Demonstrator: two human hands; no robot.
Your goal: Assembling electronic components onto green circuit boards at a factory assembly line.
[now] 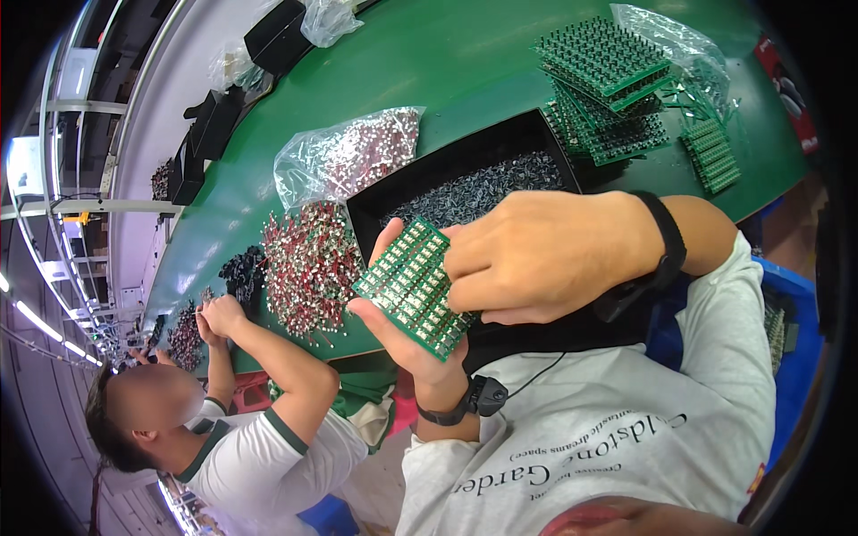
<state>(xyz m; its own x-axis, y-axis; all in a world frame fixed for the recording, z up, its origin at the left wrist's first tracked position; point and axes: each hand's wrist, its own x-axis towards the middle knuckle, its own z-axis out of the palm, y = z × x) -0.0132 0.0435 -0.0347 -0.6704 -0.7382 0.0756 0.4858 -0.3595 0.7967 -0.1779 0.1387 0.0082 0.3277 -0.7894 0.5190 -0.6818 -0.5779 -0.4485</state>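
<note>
My left hand (399, 347) grips a green circuit board panel (407, 288) by its edges, tilted, with its rows of small pale parts facing up. Over the panel's right side, my right hand (536, 255) is closed, fingers bent down against it. Whatever may be between those fingertips is hidden by the hand. Just beyond both hands stands a black box (368, 207) holding a heap of small dark parts (487, 188). To its left lies a loose pile of red-and-white small parts (308, 268).
A clear bag (353, 156) of similar parts lies behind the pile. Stacked green boards (603, 67) with dark pins stand at the far right, near another board panel (710, 154). A co-worker (259, 447) sits at the left along the green table (429, 71). A blue crate (791, 357) is at right.
</note>
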